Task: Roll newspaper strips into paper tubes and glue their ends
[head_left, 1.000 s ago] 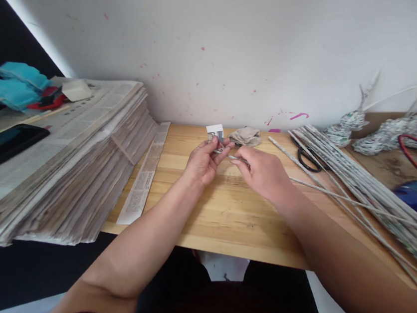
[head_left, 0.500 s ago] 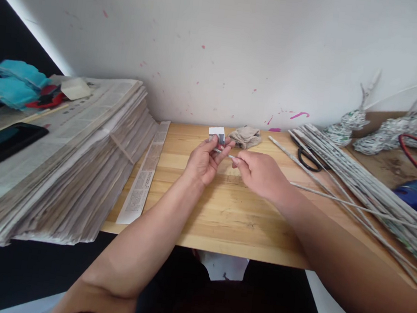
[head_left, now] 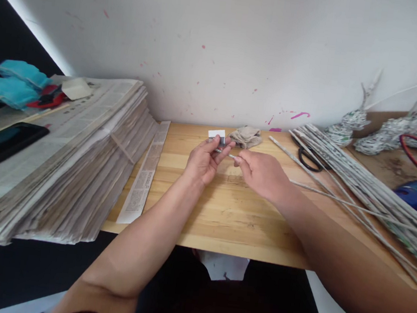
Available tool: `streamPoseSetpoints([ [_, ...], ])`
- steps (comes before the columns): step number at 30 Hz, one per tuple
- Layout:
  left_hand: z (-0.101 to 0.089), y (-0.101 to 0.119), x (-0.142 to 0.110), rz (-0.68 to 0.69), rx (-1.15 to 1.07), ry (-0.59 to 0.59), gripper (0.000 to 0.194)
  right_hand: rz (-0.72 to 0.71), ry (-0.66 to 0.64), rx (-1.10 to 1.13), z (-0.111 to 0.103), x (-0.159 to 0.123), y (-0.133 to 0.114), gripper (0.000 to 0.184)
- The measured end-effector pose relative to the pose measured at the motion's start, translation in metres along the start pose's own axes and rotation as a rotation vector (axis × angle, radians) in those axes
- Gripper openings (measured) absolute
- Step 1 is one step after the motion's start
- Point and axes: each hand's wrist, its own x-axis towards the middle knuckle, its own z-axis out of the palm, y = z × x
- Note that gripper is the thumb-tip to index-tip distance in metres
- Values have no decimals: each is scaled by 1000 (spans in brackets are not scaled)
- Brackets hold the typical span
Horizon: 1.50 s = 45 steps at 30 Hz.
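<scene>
Evidently, the pile of newspapers (head_left: 90, 163) at the left has plenty of paper in it, with a dark phone (head_left: 6, 146) lying on top. Just beside the pile, one flat newspaper strip (head_left: 139, 184) lies on the wooden table (head_left: 231, 219), unrolled. Further right, the left hand (head_left: 207, 161) is palm-up, its thumb and fingers lightly closed on the end of a narrow paper roll (head_left: 231, 155), the outer fingers loosely spread. A flat printed flap (head_left: 216, 134) stands out beyond the thumb, so this roll looks unfinished, its end not yet wound in. A crumpled cloth (head_left: 247, 137) lies just behind. The right hand (head_left: 261, 171) pinches the roll firmly between thumb and bent forefinger. A long rod (head_left: 335, 196) emerging past the right wrist lines up with it; whether they are one piece is hidden. Near the right edge, a bundle of paper rods (head_left: 355, 186) appears complete, and beyond it sit woven paper pieces (head_left: 379, 140) with loose ends sticking up.
</scene>
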Motion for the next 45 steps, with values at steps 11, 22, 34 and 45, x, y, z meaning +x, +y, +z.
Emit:
streamPoseSetpoints([
  [11, -2, -2, 2, 16, 10, -7, 10, -11, 34, -64, 2, 0, 1, 28],
  [22, 1, 0, -2, 1, 23, -24, 8, 128, -121, 338, -6, 3, -2, 36],
  [34, -1, -2, 1, 0, -6, -24, 2, -36, 123, 70, 3, -1, -1, 24],
  [45, 1, 1, -5, 4, 39, -162, 12, 13, 99, 125, -2, 1, 4, 26],
])
